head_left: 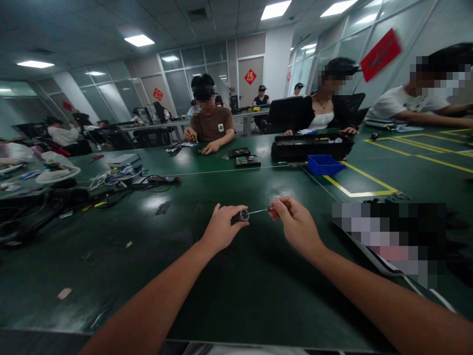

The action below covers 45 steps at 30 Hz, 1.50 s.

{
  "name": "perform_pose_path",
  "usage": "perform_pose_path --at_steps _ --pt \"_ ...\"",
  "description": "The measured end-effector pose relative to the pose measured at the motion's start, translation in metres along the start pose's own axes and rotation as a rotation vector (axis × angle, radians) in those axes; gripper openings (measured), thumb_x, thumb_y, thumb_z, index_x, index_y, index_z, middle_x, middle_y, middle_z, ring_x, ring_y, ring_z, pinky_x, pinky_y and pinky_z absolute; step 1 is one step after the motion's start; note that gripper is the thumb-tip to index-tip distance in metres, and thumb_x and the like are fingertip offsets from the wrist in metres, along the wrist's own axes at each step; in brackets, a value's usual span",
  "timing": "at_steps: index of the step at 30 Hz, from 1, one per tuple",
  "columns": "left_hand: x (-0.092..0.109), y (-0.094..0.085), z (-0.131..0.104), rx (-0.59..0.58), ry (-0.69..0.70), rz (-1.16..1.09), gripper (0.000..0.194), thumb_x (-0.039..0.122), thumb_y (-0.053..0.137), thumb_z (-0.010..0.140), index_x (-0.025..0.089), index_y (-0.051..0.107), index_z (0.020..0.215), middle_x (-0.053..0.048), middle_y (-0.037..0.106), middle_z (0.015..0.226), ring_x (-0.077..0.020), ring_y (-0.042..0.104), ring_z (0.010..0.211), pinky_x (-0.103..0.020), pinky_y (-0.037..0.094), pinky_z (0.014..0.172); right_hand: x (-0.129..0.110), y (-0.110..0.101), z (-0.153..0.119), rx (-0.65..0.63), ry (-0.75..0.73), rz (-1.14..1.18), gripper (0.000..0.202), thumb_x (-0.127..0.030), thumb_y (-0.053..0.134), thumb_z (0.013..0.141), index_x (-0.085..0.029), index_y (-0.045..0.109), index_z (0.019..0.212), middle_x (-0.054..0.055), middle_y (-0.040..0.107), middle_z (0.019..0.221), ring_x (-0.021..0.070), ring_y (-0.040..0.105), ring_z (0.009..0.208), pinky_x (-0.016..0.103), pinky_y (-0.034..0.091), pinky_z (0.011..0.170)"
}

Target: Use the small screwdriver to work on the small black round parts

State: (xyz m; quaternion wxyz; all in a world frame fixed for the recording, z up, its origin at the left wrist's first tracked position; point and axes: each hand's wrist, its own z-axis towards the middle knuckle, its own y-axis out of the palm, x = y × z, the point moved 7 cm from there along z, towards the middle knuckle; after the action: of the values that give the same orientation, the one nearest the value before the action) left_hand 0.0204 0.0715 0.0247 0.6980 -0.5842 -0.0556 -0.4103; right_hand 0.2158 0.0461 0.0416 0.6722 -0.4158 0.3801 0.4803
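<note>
Left hand (222,228) has its grip closed round a small dark cylindrical part (243,215), up over the bench (236,291) — right hand (296,224) pinches a thin metal-shafted tool (258,211), tip at the part's end face. Part should be light and stiff, maybe slick — best held by its side wall, thumb opposite fingers, clear of that face.

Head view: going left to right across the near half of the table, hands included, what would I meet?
Pale flat scrap, smaller scrap, left hand, round dark part in its grip, thin metal rod, right hand holding the rod, pixelated item.
</note>
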Motion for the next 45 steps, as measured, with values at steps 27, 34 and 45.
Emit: perform_pose_path --at_steps 27,34,45 --pt "0.001 -0.002 0.001 0.011 0.002 0.009 0.038 0.032 0.07 0.088 0.035 0.06 0.125 0.0 0.067 0.119 -0.0221 0.059 0.115 -0.061 0.015 0.12 -0.016 -0.001 -0.01 0.003 -0.162 -0.235 0.021 -0.037 0.047 0.099 -0.021 0.058 0.091 0.002 0.065 0.074 0.0177 0.063 0.068 0.032 0.045 0.065" --pt "-0.001 -0.001 0.0 0.01 -0.001 0.008 0.039 0.031 0.07 0.088 0.036 0.06 0.125 0.001 0.067 0.12 -0.0215 0.058 0.116 -0.061 0.014 0.12 -0.015 0.001 -0.011 -0.045 -0.147 -0.22 0.022 -0.038 0.047 0.099 -0.021 0.059 0.093 0.003 0.068 0.077 0.0187 0.066 0.072 0.032 0.048 0.067" --pt "0.0 -0.001 -0.001 0.003 -0.002 0.011 0.038 0.031 0.069 0.088 0.034 0.061 0.126 0.0 0.066 0.123 -0.0222 0.057 0.119 -0.061 0.013 0.12 -0.022 0.008 -0.016 -0.093 -0.166 -0.226 0.021 -0.039 0.047 0.099 -0.022 0.06 0.095 0.003 0.07 0.079 0.0202 0.069 0.074 0.033 0.05 0.066"
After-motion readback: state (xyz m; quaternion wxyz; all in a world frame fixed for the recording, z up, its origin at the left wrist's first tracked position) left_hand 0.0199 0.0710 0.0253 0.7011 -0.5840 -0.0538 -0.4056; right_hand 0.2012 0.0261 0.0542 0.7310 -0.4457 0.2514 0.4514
